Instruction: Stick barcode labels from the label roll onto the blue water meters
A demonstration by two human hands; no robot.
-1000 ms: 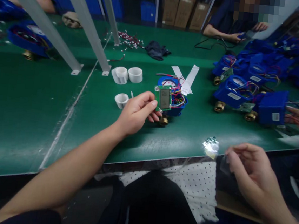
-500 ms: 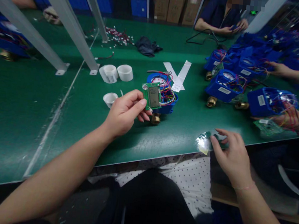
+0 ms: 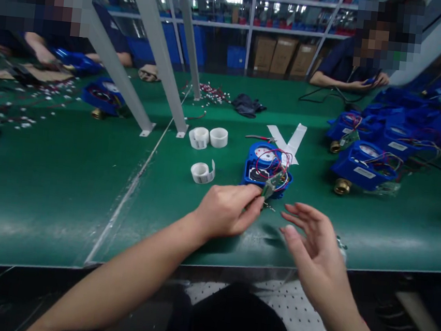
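Note:
My left hand pinches a small green circuit board by its edge. The board is tilted nearly on edge, so its display does not show. Thin red and white wires run from it into an open blue meter housing, which has a round dial at its back. My right hand hovers to the right of the board, fingers apart and holding nothing. Partly hidden behind that hand, a shiny clear piece lies on the table.
White label rolls stand left of the meter. Two paper strips lie crossed behind it, near a red-and-black tool or lead. More blue meters crowd the right. Grey posts rise at the left. Co-workers sit across the green table.
My left hand has turned the circuit board from face-up to edge-on and lowered it over the housing. My right hand has come closer to it. The neighbour's hands and meter at right are out of view.

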